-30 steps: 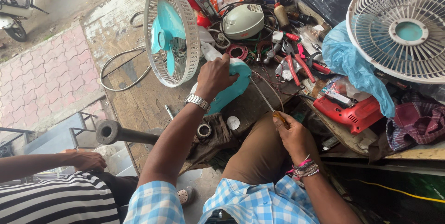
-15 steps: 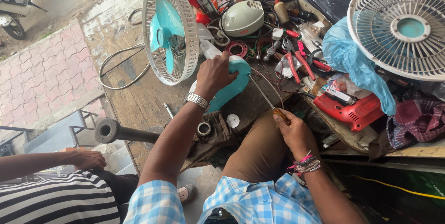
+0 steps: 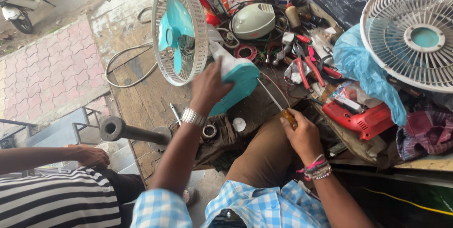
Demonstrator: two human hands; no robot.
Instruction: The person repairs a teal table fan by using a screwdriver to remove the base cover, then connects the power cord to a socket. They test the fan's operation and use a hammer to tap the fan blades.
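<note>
Our left hand point(image 3: 207, 86) wrapped its fingers tight around the fan point(image 3: 214, 58) on the desk point(image 3: 141, 100); it seemed light, bendy plastic. Our right hand point(image 3: 302, 133) gripped the screwdriver point(image 3: 278, 104), tip beside those fingers.

The small table fan point(image 3: 188, 34) lies tipped on the worn wooden surface point(image 3: 141, 100), close to its left edge. Its round white wire cage stands on edge, turquoise blades showing through the bars. Behind the cage runs a white neck into a turquoise motor housing point(image 3: 238, 84), which slants down toward the near edge. The screwdriver point(image 3: 278, 105) is long and thin, with a bare metal shaft and an amber handle; its tip meets the turquoise housing, and the handle points back toward the near edge.
</note>
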